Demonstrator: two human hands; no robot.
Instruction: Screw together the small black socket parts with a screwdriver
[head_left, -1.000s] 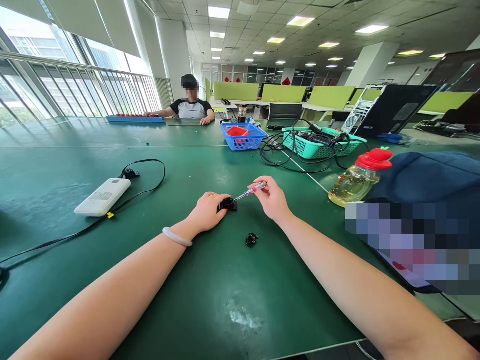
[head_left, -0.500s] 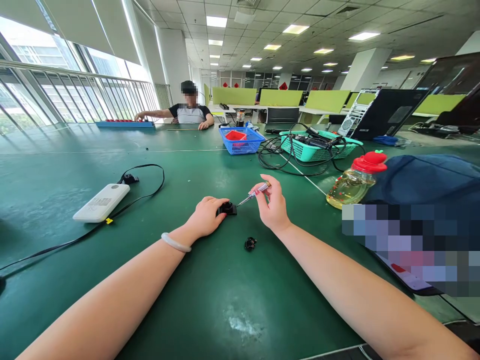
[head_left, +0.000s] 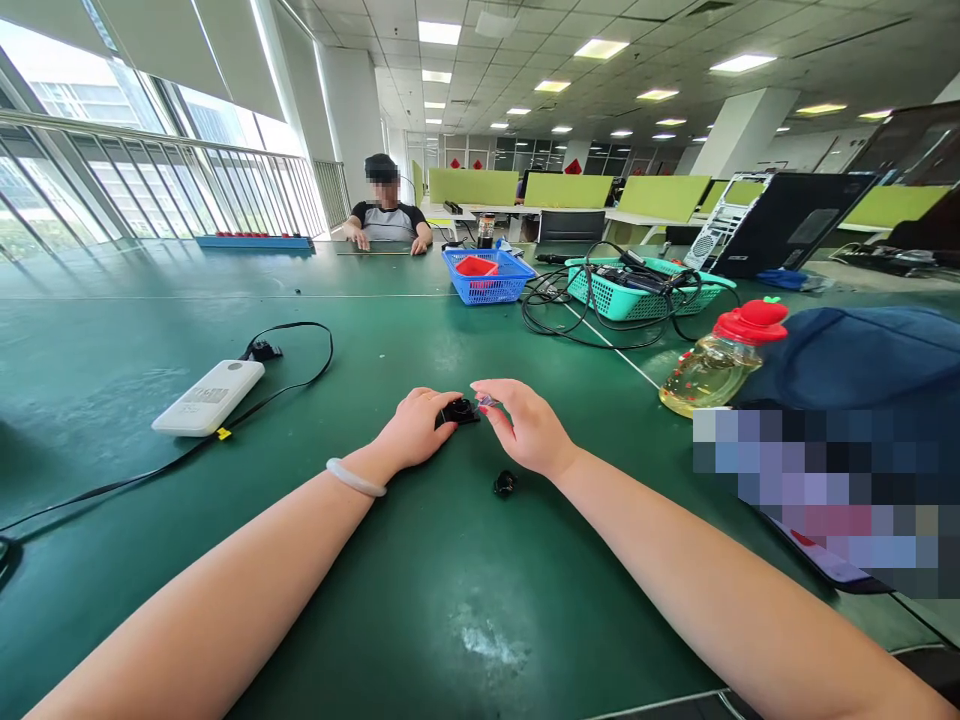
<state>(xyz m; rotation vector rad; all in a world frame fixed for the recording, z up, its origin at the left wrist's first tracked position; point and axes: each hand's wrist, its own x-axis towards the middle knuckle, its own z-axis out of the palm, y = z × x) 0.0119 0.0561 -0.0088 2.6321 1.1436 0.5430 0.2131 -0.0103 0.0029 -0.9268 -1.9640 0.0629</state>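
Note:
My left hand (head_left: 416, 428) is closed on a small black plastic part (head_left: 460, 411), with thumb and fingers holding it down on the green table. Just right of it, my right hand (head_left: 523, 425) pinches a slim screwdriver (head_left: 487, 400) with a clear, purplish handle. Most of the screwdriver is hidden by the hand, and whether its tip touches the black part cannot be made out. A second small black piece (head_left: 505, 484) lies loose on the table in front of my right hand.
A white power bank (head_left: 211, 398) with a black cable lies left. Farther back stand a blue basket (head_left: 491, 290) and a green basket (head_left: 630, 305) with tangled cables. At right are a red-capped bottle (head_left: 709, 375) and a dark blue cap (head_left: 862, 350). Another person (head_left: 388, 220) sits opposite.
My right hand has moved left, close to the black part, and turned so it covers more of the screwdriver. The person opposite has drawn one arm back from the blue tray.

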